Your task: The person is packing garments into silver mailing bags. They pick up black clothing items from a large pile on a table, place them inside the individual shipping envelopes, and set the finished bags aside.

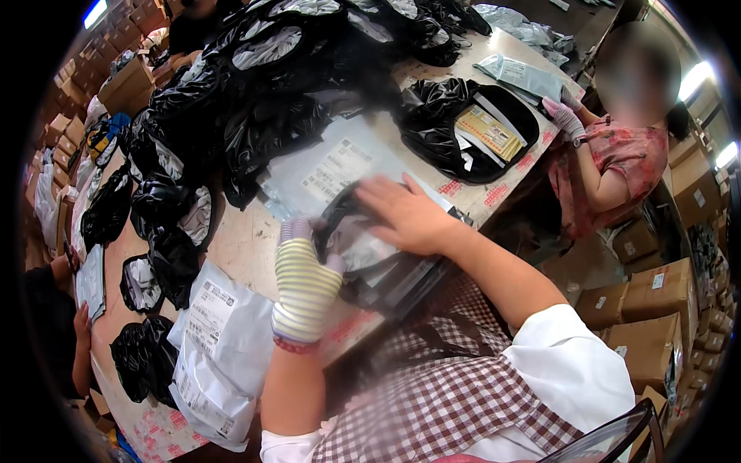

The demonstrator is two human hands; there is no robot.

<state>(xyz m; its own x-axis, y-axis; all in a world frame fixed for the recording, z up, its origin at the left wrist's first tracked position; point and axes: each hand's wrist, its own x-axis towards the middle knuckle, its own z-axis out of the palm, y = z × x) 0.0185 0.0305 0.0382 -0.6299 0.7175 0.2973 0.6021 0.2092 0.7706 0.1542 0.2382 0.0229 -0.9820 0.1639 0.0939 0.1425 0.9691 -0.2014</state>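
My left hand, in a striped knitted glove, is closed on the left edge of a black item with a pale inside, close to my body. My right hand is bare and blurred by motion. Its fingers stretch flat over the item's upper part. Just beyond lies a stack of grey plastic mailing bags with printed labels. Left of my gloved hand rests a filled, labelled grey mailing bag.
Shiny black bundles heap over the table. Toward the right sits a black bag with yellow printed cards. A gloved co-worker handles a mailing bag there; another person stands at left. Cardboard boxes stack at right.
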